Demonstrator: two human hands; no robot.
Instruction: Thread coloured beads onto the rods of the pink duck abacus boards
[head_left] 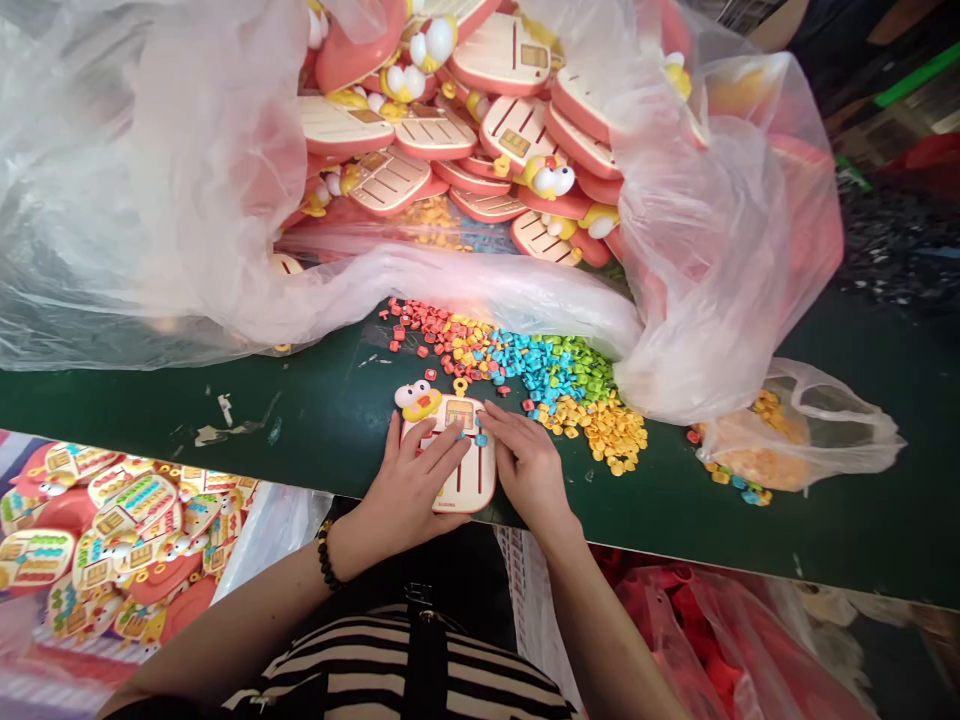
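A cream-and-red toy board (466,476) with slots, a small window and a yellow duck head with bulging white eyes (418,396) lies flat near the table's front edge. My left hand (409,480) grips it from the left, its fingers reaching across the face and its thumb near the bottom edge. At the upper right side, my right hand (531,465) has its fingertips against the board, by a small blue bead (481,439) on a slot. Another blue bead sits under my left fingertips. Beyond the board lie loose red beads (424,325), blue beads (536,365), green beads (589,372) and yellow beads (615,435).
A large clear plastic bag (450,275) full of duck boards spreads over the back of the green table (315,430). On the right is a small plastic bag (765,450) of yellow pieces. Boards with coloured beads (135,510) are heaped lower left; red items in plastic (697,620) lie lower right.
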